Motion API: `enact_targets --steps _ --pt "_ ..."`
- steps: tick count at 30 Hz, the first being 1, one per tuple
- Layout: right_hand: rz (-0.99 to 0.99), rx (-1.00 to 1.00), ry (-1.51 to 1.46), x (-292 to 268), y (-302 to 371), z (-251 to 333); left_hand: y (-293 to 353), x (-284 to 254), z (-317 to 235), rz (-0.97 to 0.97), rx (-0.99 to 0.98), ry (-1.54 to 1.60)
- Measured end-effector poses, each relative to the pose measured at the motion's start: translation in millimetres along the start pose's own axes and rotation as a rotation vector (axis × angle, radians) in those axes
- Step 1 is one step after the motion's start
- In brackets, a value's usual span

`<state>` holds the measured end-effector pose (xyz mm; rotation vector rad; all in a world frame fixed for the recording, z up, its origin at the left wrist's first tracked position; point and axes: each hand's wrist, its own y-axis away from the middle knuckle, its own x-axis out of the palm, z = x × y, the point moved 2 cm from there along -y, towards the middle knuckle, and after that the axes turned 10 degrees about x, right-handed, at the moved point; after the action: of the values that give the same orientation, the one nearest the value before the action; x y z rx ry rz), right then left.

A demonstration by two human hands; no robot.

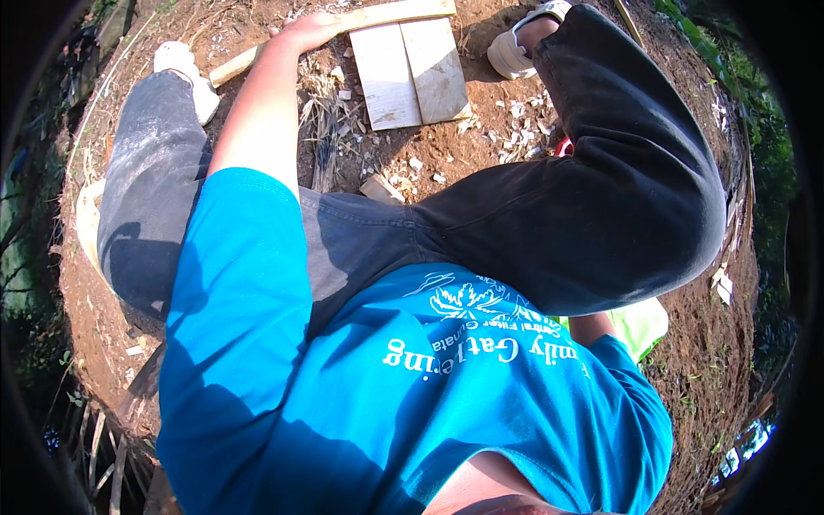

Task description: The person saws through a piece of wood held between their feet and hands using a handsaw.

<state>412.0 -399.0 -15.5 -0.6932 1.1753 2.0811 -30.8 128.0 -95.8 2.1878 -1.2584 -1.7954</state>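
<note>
1. The bare left hand (311,32) is laid on a long, narrow, pale wooden strip (399,14) at the top of the view; its fingers are partly hidden, so whether the strip is gripped or only pressed cannot be told.
2. The right hand is hidden behind the bent right leg, clad in dark trousers (592,202); whether anything is held by it cannot be told. Only the bare right forearm (590,327) is seen, near a bright yellow-green, soft-looking item (644,324).
3. The strip is set slantwise on brown, bare soil (339,163), between two pale shoes (512,53).
4. Two flat, rectangular, pale wooden boards, the left one (385,77) and the right one (435,69), are placed side by side, their upper ends meeting the strip.
5. Small, pale wood chips (519,112) are scattered over the soil; a short, pale wooden block (382,189) is located near the crotch of the trousers.
</note>
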Motion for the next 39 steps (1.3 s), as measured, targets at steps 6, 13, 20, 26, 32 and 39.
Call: enact_targets --steps 6,13,20,26,32,39 --pt "-0.151 0.045 0.036 -5 20 -35 15 -10 -20 0.027 -0.041 -0.006" --pt "-0.298 0.037 0.061 0 38 -59 8 -5 -9 0.044 -0.071 0.022" --pt "-0.544 -0.117 0.118 13 28 -49 -32 16 73 0.112 -0.019 0.138" --pt "-0.622 -0.085 -0.166 -5 77 -49 -56 33 56 0.136 0.019 0.136" --pt "-0.536 -0.162 -0.038 -2 68 -20 -58 33 49 0.133 0.096 0.167" --pt "-0.362 0.294 -0.286 28 73 64 -34 22 37 0.094 0.114 0.178"
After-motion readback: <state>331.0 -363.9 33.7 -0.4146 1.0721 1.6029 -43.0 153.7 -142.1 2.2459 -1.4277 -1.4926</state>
